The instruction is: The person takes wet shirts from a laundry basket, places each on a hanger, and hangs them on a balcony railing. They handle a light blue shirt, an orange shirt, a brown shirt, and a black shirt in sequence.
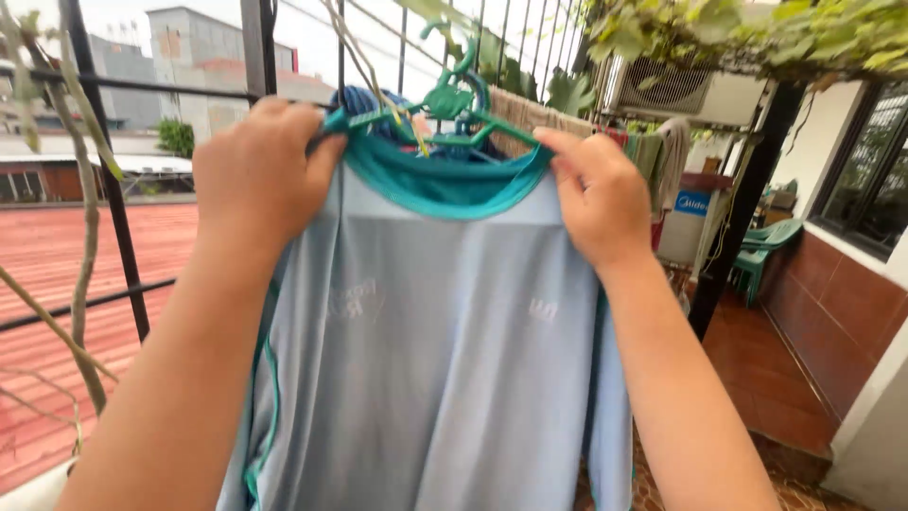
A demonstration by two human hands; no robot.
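Note:
A pale blue shirt point(445, 360) with a teal collar hangs in front of me on a green plastic hanger point(454, 104). My left hand point(260, 175) grips the shirt's left shoulder where it meets the hanger arm. The right shoulder and the end of the hanger are pinched in my right hand point(596, 194). The hanger's hook rises toward the metal bars overhead; what it hangs on is hidden among other clothes.
A dark metal railing point(113, 189) stands at the left, with a red roof beyond. More laundry point(653, 151) hangs behind. A dark post point(747, 199), green plastic chairs point(766, 246) and a tiled wall are at the right. Leafy vines hang overhead.

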